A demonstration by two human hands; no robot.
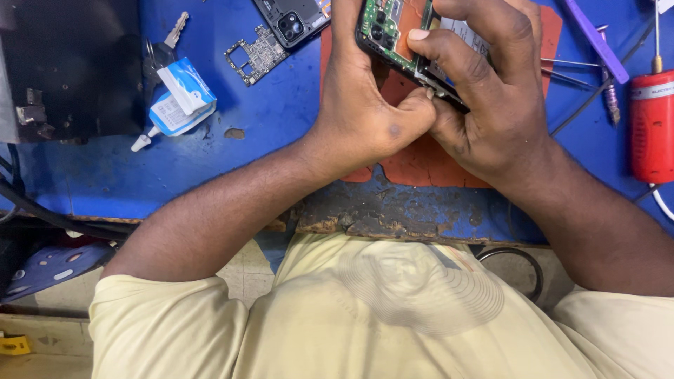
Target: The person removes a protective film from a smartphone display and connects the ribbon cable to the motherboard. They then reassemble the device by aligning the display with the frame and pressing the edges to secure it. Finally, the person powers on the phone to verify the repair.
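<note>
Two bare hands work over a big blue table w/ chipped paint along its near edge. An orange mat lies on the table, right under the hands. At the left sits a black box, partly out of view. At the far right lies a red tool w/ a thin metal tip, and near it a purple stick and some thin metal picks.

The left hand and the right hand both hold an open phone w/ its back off, up above the mat near the top edge. The left hand wraps tight around the phone's left side. The right hand's thumb presses on the green and orange insides, fingers curled under the phone.

Left of the hands lies a blue and white glue tube, w/ a key just beside it. A black phone back w/ camera holes lies up top, and a small gray frame piece is next to it.
</note>
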